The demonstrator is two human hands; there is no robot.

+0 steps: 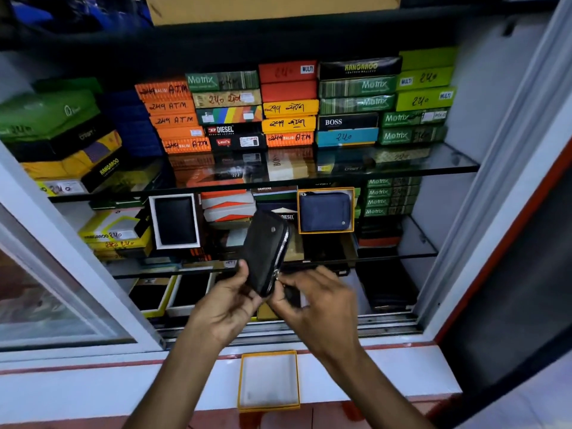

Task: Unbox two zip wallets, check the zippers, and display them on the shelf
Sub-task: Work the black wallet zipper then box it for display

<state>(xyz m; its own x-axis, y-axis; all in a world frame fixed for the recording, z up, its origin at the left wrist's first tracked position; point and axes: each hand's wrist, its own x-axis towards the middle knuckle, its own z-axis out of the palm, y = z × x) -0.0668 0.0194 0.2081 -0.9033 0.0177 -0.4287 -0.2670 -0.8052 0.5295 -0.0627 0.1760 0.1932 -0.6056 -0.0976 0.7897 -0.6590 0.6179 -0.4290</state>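
While left hand (230,300) grips black grainy wallet (266,252), right hand (312,297) pinches zipper.

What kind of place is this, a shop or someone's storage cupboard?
Most likely a small shop's wallet display cabinet. Glass shelves hold stacked branded boxes with handwritten prices, a blue zip wallet stands displayed in its open box, and the hands hold a black zip wallet.

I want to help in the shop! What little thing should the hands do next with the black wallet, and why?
Probably slide the zipper along. The left hand grips the black wallet, the right hand pinches at its zipper, the empty box waits below, and the blue wallet is already displayed.
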